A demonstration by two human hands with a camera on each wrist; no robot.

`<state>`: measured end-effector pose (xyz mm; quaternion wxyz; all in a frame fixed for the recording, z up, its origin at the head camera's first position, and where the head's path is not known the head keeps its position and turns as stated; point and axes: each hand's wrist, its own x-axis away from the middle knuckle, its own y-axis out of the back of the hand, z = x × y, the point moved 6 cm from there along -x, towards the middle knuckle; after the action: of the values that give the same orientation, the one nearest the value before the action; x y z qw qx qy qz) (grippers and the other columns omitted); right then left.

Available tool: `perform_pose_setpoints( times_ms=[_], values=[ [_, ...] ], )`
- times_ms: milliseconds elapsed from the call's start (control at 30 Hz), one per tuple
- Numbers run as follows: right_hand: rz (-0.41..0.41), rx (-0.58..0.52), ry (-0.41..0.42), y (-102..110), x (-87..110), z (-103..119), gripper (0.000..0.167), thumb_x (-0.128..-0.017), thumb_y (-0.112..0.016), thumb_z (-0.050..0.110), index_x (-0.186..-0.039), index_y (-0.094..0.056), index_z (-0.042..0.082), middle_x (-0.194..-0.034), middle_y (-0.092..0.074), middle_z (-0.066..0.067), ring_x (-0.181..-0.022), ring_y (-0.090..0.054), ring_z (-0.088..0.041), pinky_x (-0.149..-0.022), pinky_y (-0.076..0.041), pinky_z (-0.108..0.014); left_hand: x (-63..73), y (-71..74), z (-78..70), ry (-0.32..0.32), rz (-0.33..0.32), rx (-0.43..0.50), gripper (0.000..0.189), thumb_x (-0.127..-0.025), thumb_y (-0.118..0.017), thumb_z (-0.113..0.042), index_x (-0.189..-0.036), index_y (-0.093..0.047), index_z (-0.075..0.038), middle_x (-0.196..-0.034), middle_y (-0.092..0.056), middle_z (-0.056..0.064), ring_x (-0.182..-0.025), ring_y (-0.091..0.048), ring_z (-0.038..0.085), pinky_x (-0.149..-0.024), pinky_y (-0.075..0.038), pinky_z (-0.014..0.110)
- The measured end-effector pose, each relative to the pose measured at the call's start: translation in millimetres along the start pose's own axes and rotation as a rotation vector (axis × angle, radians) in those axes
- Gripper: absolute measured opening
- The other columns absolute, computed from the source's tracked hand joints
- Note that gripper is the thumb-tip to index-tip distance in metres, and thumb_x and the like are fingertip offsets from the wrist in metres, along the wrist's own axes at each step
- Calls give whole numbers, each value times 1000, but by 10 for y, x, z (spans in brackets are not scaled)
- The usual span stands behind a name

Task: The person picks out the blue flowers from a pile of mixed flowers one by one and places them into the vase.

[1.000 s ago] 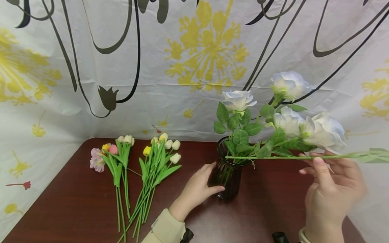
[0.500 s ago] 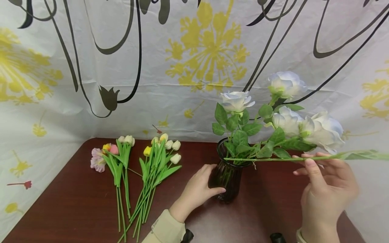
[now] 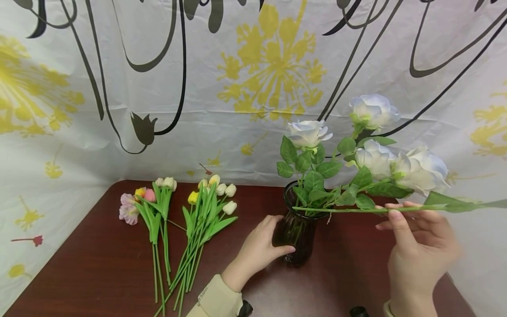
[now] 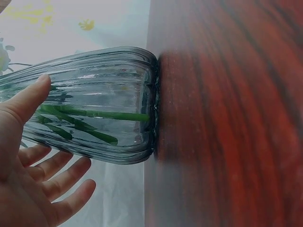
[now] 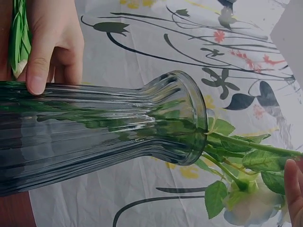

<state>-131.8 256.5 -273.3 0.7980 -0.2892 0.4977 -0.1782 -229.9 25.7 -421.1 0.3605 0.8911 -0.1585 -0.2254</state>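
Note:
A dark ribbed glass vase (image 3: pixel 303 246) stands upright on the table with several white roses (image 3: pixel 374 158) in it. My left hand (image 3: pixel 257 244) holds its left side, thumb in front and fingers around the back; the left wrist view shows stem ends (image 4: pixel 118 115) inside the glass. To the right, my right hand (image 3: pixel 421 251) pinches a long green flower stem (image 3: pixel 352 210) between thumb and fingers. That stem lies level, its cut end by the vase's rim (image 5: pixel 201 123) and a long leaf (image 3: pixel 455 203) past the hand. Its bloom is out of frame.
Left of the vase, a bunch of white and yellow tulips (image 3: pixel 207 224) lies on the dark red-brown table (image 3: pixel 99 264). Farther left lies a smaller bunch of mixed flowers (image 3: pixel 152 207). A printed white cloth (image 3: pixel 190 88) hangs behind the table.
My right hand has shifted a little to the left, and the leaf on the stem shows broader. The left hand stays on the vase.

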Motion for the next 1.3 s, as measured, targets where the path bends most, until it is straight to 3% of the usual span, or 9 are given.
perform_pose_setpoints(
  times_ms=[300,667,967,1300],
  values=[
    [76,146,17,-32,32,-46,22,-72,-56,-33,-93,-49,-35,-83,-63,-34,-73,-67,-34,-56,-54,-31,9,0,-6,-2,-6,3,72,-80,-75,-47,-136,-47,-10,-128,-52,0,-118,-51,16,-94,-44,37],
    [193,302,-28,-111,100,-167,20,-77,-61,-24,-94,-52,-32,-87,-66,-30,-76,-69,-27,-59,-54,-26,12,14,-19,0,-1,7,73,-80,-75,-46,-136,-47,-9,-129,-51,0,-119,-50,16,-95,-43,37],
    [264,330,-81,-279,159,-205,17,-82,-60,-19,-92,-53,-31,-87,-68,-23,-79,-69,-23,-61,-54,-24,19,21,-20,1,-6,6,72,-80,-75,-46,-136,-47,-9,-129,-51,0,-119,-50,17,-95,-43,37],
    [383,358,-161,-316,259,-372,11,-84,-54,-21,-94,-57,-25,-92,-71,-13,-84,-69,-17,-62,-53,-22,19,12,-12,4,-7,10,72,-80,-75,-45,-137,-47,-9,-129,-51,0,-118,-50,16,-94,-44,38]
  ],
)
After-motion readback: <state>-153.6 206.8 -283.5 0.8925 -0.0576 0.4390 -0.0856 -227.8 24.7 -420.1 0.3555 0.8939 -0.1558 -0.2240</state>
